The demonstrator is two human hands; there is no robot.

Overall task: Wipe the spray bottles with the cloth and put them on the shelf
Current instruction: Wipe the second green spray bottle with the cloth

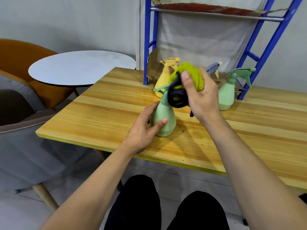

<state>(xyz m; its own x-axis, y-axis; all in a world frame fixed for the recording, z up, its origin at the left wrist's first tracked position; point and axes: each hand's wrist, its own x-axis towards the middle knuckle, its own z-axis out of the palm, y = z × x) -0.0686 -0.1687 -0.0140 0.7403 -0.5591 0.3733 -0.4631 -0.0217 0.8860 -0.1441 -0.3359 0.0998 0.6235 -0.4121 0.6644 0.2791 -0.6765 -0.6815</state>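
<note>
A green spray bottle (163, 121) stands upright on the wooden table (103, 117). My left hand (142, 128) grips its body from the left. My right hand (201, 95) holds a yellow-green and black cloth (186, 80) pressed over the bottle's spray head, which is mostly hidden. Behind it stands a yellow spray bottle (164, 77). A second green spray bottle (227, 93) is at the right, near the foot of the blue shelf (272, 40). A grey-blue spray head (213, 68) peeks out behind my right hand.
The blue shelf frame stands at the back of the table with a metal bar and cardboard on its upper level (216, 10). A round white table (79, 67) and an orange chair (20, 53) are at the left. My knees are below the table's front edge.
</note>
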